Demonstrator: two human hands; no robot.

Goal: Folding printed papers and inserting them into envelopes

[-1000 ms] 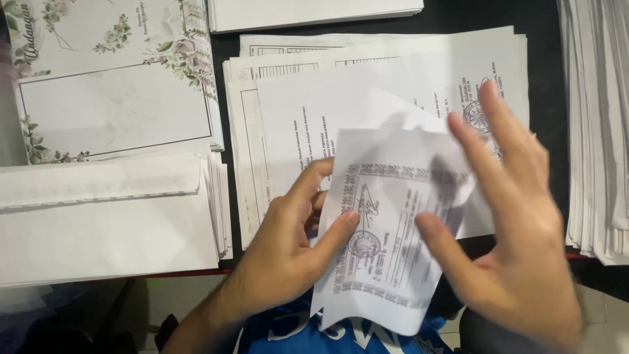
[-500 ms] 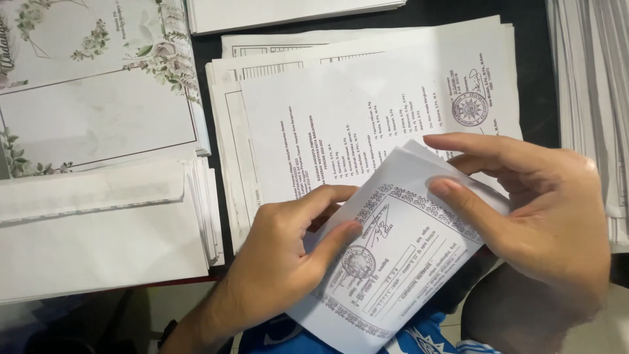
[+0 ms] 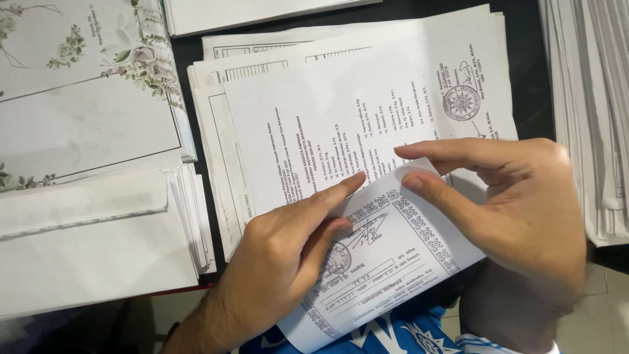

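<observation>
Head camera looks down on 2 bare hands working a folded white paper sheet with an ornate printed border (image 3: 393, 262). Left hand (image 3: 282, 262) lies flat across the sheet's near half, forefinger stretched along the fold and thumb tucked beneath, a pressing grip that pins the paper so the crease stays put. Right hand (image 3: 517, 210) closes a narrow pinch on the sheet's upper right corner, thumb and forefinger meeting over the edge, which seems to keep the folded layer lined up. The sheet rests tilted, partly over the front edge of the dark counter (image 3: 527, 72) and partly above the person's lap, overlapping a loose stack of white printed pages with a round stamp (image 3: 367, 98) just behind it.

To the left sits a pile of plain white envelopes (image 3: 92, 255), flaps facing up, and behind it a stack of cream cards with floral corners (image 3: 85, 111). Along the right edge stands another thick stack of white sheets (image 3: 590, 98), and a further white stack (image 3: 262, 10) is cut off at the top.

Both hands hide much of the folded sheet, so how many layers it has cannot be told. Blue and white clothing (image 3: 393, 334) shows below, cropped by the frame. Print on the pages is too small to make out.
</observation>
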